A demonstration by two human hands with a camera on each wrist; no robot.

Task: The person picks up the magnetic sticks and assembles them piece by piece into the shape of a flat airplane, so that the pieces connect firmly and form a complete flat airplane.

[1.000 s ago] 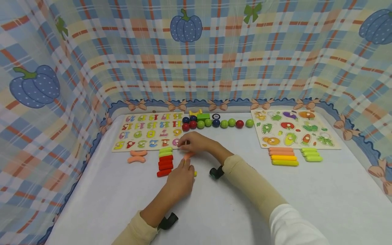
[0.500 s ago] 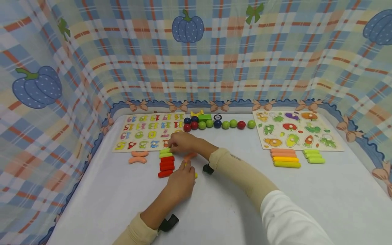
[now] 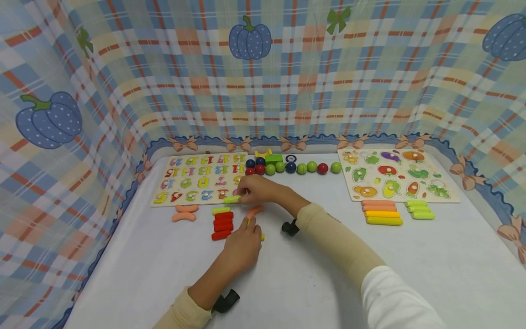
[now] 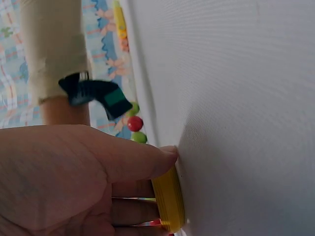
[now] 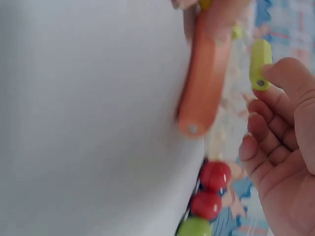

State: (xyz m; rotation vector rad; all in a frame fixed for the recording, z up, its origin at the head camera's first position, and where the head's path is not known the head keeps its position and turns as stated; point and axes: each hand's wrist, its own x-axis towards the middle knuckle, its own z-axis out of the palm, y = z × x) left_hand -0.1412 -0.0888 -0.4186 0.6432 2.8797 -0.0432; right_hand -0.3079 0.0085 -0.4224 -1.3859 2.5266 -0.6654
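My right hand (image 3: pixel 260 189) pinches a light green stick (image 3: pixel 231 199) between thumb and finger, above the number board's front edge. The right wrist view shows the lifted light green stick (image 5: pixel 261 64) with a round dark spot on its end. My left hand (image 3: pixel 242 246) holds a yellow stick (image 4: pixel 169 201) on the table, thumb on one side and fingers on the other; in the head view it mostly hides that stick. A curved orange piece (image 3: pixel 255 211) lies just beyond the left fingertips, touching or nearly touching the yellow stick. Another light green stick (image 3: pixel 221 210) lies to the left.
Red sticks (image 3: pixel 223 221) lie left of the left hand, with curved orange pieces (image 3: pixel 185 216) farther left. Behind stand the number board (image 3: pixel 156 201), a row of balls (image 3: pixel 302 168) and a vegetable board (image 3: pixel 402 197). Orange and yellow sticks (image 3: pixel 382 214) and green sticks (image 3: pixel 420 210) lie right.
My right hand left the curved orange piece, reached left to the two light green sticks, and has lifted one back to the right. The left hand has stayed in place.
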